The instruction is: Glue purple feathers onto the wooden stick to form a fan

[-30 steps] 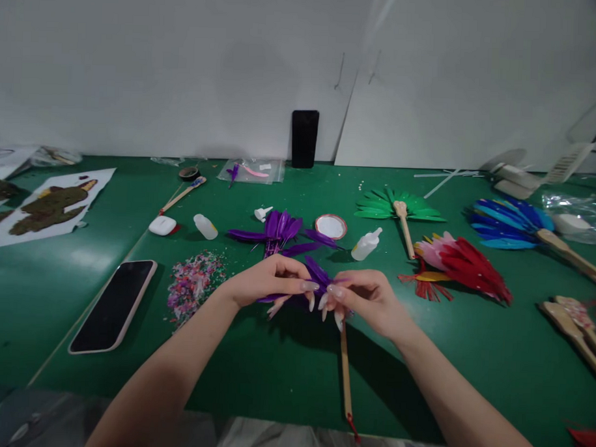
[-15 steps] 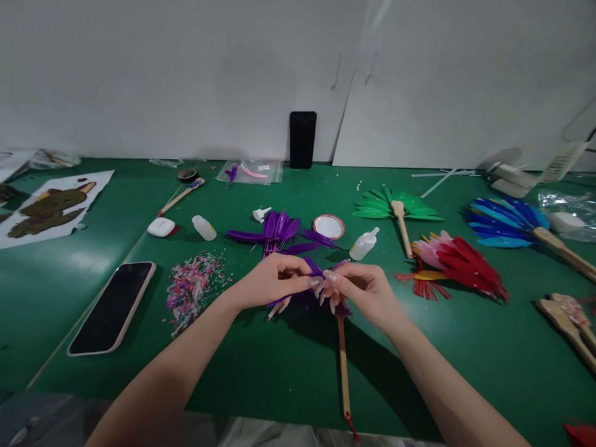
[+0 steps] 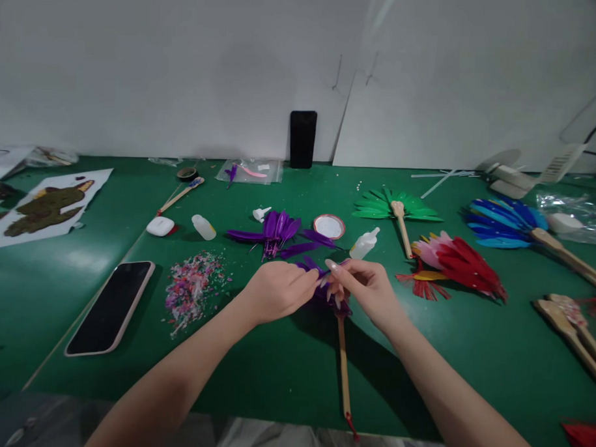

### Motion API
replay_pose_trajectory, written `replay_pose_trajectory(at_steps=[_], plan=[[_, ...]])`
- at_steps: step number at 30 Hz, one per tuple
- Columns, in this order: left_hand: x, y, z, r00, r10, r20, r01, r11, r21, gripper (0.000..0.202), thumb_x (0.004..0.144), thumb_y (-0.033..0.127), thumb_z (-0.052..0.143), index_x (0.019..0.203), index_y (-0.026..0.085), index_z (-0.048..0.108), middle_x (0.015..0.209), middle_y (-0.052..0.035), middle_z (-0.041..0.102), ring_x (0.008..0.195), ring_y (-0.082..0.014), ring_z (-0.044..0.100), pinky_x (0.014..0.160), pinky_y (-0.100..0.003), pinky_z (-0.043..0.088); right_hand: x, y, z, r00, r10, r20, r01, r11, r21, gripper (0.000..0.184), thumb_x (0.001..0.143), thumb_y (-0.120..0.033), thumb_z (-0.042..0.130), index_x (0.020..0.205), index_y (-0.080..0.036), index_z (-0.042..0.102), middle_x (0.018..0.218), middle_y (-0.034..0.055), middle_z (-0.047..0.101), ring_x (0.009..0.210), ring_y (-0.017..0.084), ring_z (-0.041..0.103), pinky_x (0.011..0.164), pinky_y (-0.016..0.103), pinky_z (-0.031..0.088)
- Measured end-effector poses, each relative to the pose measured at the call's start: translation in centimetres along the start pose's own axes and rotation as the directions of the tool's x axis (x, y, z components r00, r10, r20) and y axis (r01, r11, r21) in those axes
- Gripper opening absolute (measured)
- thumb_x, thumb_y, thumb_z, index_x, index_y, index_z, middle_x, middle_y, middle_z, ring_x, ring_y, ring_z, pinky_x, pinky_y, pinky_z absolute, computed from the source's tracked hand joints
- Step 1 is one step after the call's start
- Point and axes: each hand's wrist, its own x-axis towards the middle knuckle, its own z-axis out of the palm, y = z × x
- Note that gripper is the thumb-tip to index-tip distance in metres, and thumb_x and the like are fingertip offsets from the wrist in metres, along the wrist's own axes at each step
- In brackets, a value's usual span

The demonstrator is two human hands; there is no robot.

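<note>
My left hand (image 3: 275,291) and my right hand (image 3: 361,287) meet over a purple feather fan (image 3: 310,268) whose wooden handle (image 3: 342,368) runs toward me on the green table (image 3: 283,373). Both hands are closed, fingers pinching the purple feathers at the head of the handle. Just beyond them lies a pile of loose purple feathers (image 3: 277,229), with a white round lid (image 3: 330,226) and a small glue bottle (image 3: 365,243) to its right.
A black phone (image 3: 112,306) and a heap of confetti scraps (image 3: 194,286) lie at left. Green (image 3: 397,206), red (image 3: 456,261) and blue (image 3: 506,222) feather fans lie at right, with wooden handles (image 3: 570,331). Another phone (image 3: 302,139) leans on the wall.
My left hand has turned over, knuckles up, and closed tighter on the feathers. My right hand has shifted slightly up and left. The fan stays in place.
</note>
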Motion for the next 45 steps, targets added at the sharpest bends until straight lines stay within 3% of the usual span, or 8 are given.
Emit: replay_pose_trajectory(at_steps=[7,13,19,22,28,35,40,45], plan=[[0.1,-0.1,-0.5,0.988,-0.092,0.125,0.108,0.985,-0.135,0.019,0.085,0.020,0.046,0.085,0.012,0.063,0.059,-0.0019,0.062,0.054,-0.0123,0.056,0.051,-0.024,0.040,0.0,0.0,-0.2,0.999,-0.017,0.032,0.016,0.999,0.039,0.030,0.074,-0.041,0.064,0.058,-0.015,0.064,0.051,0.0007,0.061,0.042,0.008,0.050,0.043,0.020,0.042],[0.4,-0.5,-0.9,0.805,-0.396,0.443,0.592,0.595,-0.544,0.024,0.085,0.031,0.048,0.092,0.014,0.064,0.063,-0.0004,0.062,0.050,-0.0072,0.049,0.049,-0.018,0.037,-0.2,-0.2,-0.7,0.994,-0.026,0.108,0.021,0.999,0.049,0.031,0.078,-0.040,0.060,0.060,-0.015,0.064,0.055,0.0014,0.061,0.046,0.009,0.051,0.046,0.021,0.042],[0.7,-0.3,-1.1,0.741,-0.423,0.521,0.670,0.515,-0.535,0.025,0.085,0.034,0.046,0.090,0.014,0.062,0.054,0.0028,0.053,0.046,-0.0065,0.042,0.046,-0.019,0.031,-0.1,0.1,-0.5,0.992,-0.026,0.125,0.031,0.998,-0.045,0.032,0.080,-0.042,0.057,0.064,-0.016,0.062,0.054,0.0006,0.059,0.045,0.009,0.050,0.042,0.020,0.039],[0.7,-0.1,-1.2,0.768,-0.374,0.520,0.627,0.603,-0.493,0.018,0.084,0.027,0.045,0.084,0.015,0.059,0.052,0.0047,0.049,0.045,-0.0058,0.040,0.046,-0.019,0.031,-0.2,0.1,-0.4,0.993,-0.064,0.100,0.076,0.990,-0.120,0.032,0.081,-0.042,0.056,0.064,-0.016,0.061,0.053,0.0003,0.058,0.045,0.009,0.051,0.044,0.020,0.040],[0.4,0.5,-0.6,0.945,-0.191,0.265,0.257,0.936,-0.242,0.014,0.072,0.015,0.046,0.058,0.017,0.048,0.047,0.0041,0.045,0.045,-0.0086,0.041,0.048,-0.023,0.030,-0.4,-0.3,-0.3,0.974,-0.164,0.155,0.199,0.947,-0.250,0.035,0.081,-0.040,0.056,0.055,-0.017,0.056,0.051,0.0000,0.056,0.049,0.011,0.050,0.050,0.022,0.040],[0.1,0.4,-0.4,0.995,-0.011,0.102,0.007,0.999,0.038,0.016,0.077,0.014,0.044,0.064,0.017,0.052,0.050,0.0016,0.050,0.048,-0.0115,0.044,0.048,-0.028,0.027,-0.6,-0.4,-0.1,0.952,-0.253,0.169,0.299,0.885,-0.357,0.034,0.082,-0.037,0.056,0.055,-0.016,0.056,0.053,0.0006,0.056,0.052,0.011,0.050,0.053,0.024,0.038],[0.1,0.3,-0.5,0.995,0.011,0.100,-0.015,0.999,0.045,0.019,0.082,0.016,0.042,0.069,0.016,0.056,0.053,0.0005,0.049,0.052,-0.0116,0.043,0.050,-0.028,0.027,-0.7,-0.6,-0.1,0.969,-0.198,0.146,0.230,0.941,-0.250,0.037,0.084,-0.037,0.052,0.054,-0.017,0.054,0.051,0.0005,0.055,0.049,0.011,0.050,0.050,0.023,0.039],[0.3,0.3,-0.8,0.971,-0.186,0.150,0.216,0.953,-0.213,0.019,0.082,0.023,0.045,0.072,0.015,0.059,0.063,-0.0022,0.052,0.060,-0.0119,0.044,0.055,-0.025,0.034,-0.8,-0.6,-0.5,0.988,-0.110,0.109,0.125,0.983,-0.137,0.035,0.084,-0.038,0.053,0.056,-0.017,0.056,0.048,-0.0008,0.052,0.044,0.010,0.047,0.045,0.022,0.038]])
